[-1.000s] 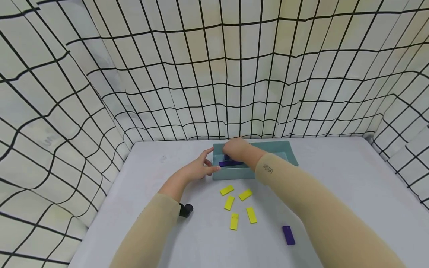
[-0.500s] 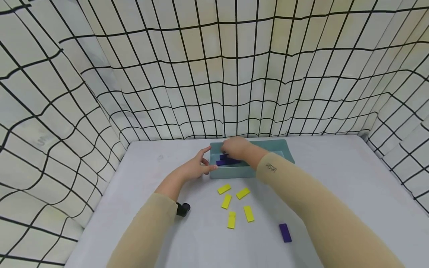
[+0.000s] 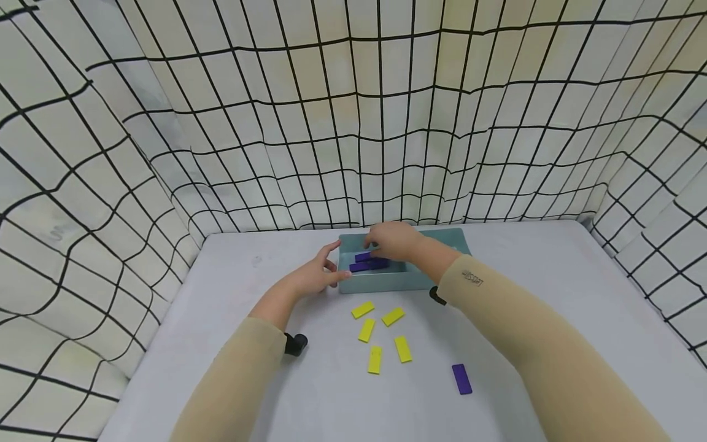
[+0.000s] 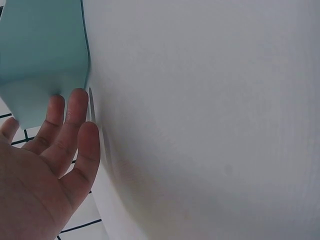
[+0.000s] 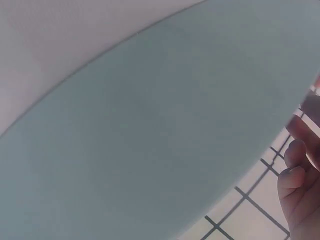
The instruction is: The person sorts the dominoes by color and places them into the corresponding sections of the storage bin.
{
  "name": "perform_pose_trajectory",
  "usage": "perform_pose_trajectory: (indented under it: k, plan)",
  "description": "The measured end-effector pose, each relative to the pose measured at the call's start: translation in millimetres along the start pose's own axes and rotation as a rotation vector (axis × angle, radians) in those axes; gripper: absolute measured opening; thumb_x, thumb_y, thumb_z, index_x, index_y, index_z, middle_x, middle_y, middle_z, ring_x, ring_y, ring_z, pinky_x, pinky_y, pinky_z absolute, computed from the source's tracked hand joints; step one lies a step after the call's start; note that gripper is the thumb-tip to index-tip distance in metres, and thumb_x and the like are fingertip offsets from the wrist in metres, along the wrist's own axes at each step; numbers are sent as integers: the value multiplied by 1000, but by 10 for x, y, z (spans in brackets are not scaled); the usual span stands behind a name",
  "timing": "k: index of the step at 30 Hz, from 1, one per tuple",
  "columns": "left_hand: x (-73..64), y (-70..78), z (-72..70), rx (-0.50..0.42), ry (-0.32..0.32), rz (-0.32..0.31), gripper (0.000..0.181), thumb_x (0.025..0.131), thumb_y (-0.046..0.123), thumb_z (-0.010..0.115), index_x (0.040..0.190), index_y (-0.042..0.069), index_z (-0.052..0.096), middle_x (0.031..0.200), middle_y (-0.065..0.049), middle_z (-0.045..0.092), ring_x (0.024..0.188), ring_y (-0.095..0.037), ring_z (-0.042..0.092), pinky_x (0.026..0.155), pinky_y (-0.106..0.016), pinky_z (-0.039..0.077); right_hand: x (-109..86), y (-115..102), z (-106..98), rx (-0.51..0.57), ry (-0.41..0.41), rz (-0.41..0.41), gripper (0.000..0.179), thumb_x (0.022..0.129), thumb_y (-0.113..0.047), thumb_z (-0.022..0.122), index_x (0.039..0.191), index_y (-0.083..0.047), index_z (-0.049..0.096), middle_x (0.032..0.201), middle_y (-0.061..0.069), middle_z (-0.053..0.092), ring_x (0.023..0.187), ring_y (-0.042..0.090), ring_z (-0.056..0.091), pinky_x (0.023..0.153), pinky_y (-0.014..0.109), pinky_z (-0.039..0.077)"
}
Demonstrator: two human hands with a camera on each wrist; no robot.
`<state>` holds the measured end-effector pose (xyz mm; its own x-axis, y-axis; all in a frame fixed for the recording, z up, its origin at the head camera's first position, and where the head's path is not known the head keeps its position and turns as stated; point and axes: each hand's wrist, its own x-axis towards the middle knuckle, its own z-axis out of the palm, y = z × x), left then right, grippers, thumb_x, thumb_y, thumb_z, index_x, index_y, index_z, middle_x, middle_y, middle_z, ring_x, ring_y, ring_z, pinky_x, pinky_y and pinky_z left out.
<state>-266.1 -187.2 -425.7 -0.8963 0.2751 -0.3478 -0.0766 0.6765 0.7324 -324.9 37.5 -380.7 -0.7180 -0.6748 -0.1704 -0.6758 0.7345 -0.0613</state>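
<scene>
Tray (image 3: 386, 282), teal and open-topped, stands toward the back of the bench (image 3: 541, 264). Purple pieces (image 3: 368, 264) lie inside its left end; at least two visible, exact count not readable. Right hand (image 3: 393, 240) is inside the tray, just over them, fingers bent downward; cannot tell from either view whether they pinch a piece or only touch one. Left hand (image 3: 309, 276) is at the tray's left end, fingers spread, thumb by the front corner, holding nothing.

Outside the tray: five yellow pieces (image 3: 367, 330) lie apart from one another in front of it; one loose purple piece (image 3: 462, 379) lies nearer the person, to the right.

Status, judged from layout: sorting through the purple pieces looks under way and unfinished. Part of the purple is in the tray; the loose one and all five yellow are outside, no hand on them.
</scene>
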Motion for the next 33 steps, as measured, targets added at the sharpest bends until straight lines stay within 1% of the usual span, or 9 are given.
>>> perform_pose_trajectory:
  k: [4, 8, 13, 15, 19, 23, 26, 29, 33]
  plan:
    - [-12, 0, -6, 10, 0, 7, 95, 90, 53, 68, 159, 38, 3, 126, -11, 53, 93, -21, 62, 82, -37, 45, -123, -5, -27, 37, 24, 12, 31, 97, -28, 66, 127, -21, 68, 116, -2, 65, 106, 15, 61, 90, 36, 50]
    - [-14, 7, -2, 15, -1, 9, 94, 91, 51, 67, 159, 36, 3, 126, -12, 53, 94, -21, 62, 84, -38, 45, -287, 12, -30, 85, 56, 21, 31, 96, -28, 67, 126, -19, 69, 112, -1, 65, 103, 18, 62, 88, 36, 50]
    - [-14, 12, -1, 19, 2, 3, 94, 92, 50, 67, 159, 37, 2, 129, -13, 51, 95, -21, 62, 86, -40, 45, -525, 30, -21, 155, 98, 15, 32, 95, -27, 69, 125, -15, 70, 112, 1, 68, 106, 21, 63, 88, 37, 50]
    - [-9, 8, 0, 21, 3, 2, 94, 92, 49, 67, 159, 37, 2, 130, -13, 51, 95, -21, 62, 86, -40, 45, -631, 34, -16, 175, 118, 8, 31, 95, -27, 70, 123, -15, 71, 111, 1, 68, 104, 21, 63, 86, 37, 50]
    - [-2, 9, 7, 22, 6, -4, 94, 92, 49, 67, 159, 37, 2, 132, -13, 50, 95, -21, 63, 86, -40, 46, -843, 26, 6, 199, 123, 7, 28, 93, -25, 72, 120, -15, 72, 105, -2, 68, 99, 19, 63, 84, 35, 52]
    - [-3, 14, 10, 20, 10, -12, 93, 92, 48, 67, 159, 37, 2, 131, -13, 50, 96, -21, 62, 85, -39, 46, -1060, 34, 108, 216, 116, -3, 25, 92, -24, 73, 117, -18, 74, 101, -7, 66, 97, 18, 63, 81, 32, 52]
    - [-6, 24, 14, 20, 10, -20, 93, 92, 48, 67, 158, 38, 2, 131, -12, 50, 95, -22, 62, 84, -39, 45, -1234, 63, 229, 251, 106, -27, 24, 91, -23, 74, 115, -18, 75, 98, -8, 66, 90, 16, 62, 76, 29, 51]
    - [-4, 27, 13, 27, 11, -26, 93, 92, 50, 67, 158, 39, 2, 132, -12, 50, 93, -22, 61, 83, -38, 45, -1403, 112, 359, 282, 75, -50, 25, 89, -23, 76, 114, -18, 75, 96, -8, 66, 83, 13, 59, 72, 26, 50]
    - [-5, 20, 1, 24, 9, -30, 94, 92, 49, 67, 158, 40, 2, 134, -12, 49, 92, -22, 61, 82, -37, 46, -1611, 177, 491, 345, 29, -48, 24, 88, -22, 77, 113, -21, 75, 96, -9, 66, 77, 8, 55, 68, 23, 49]
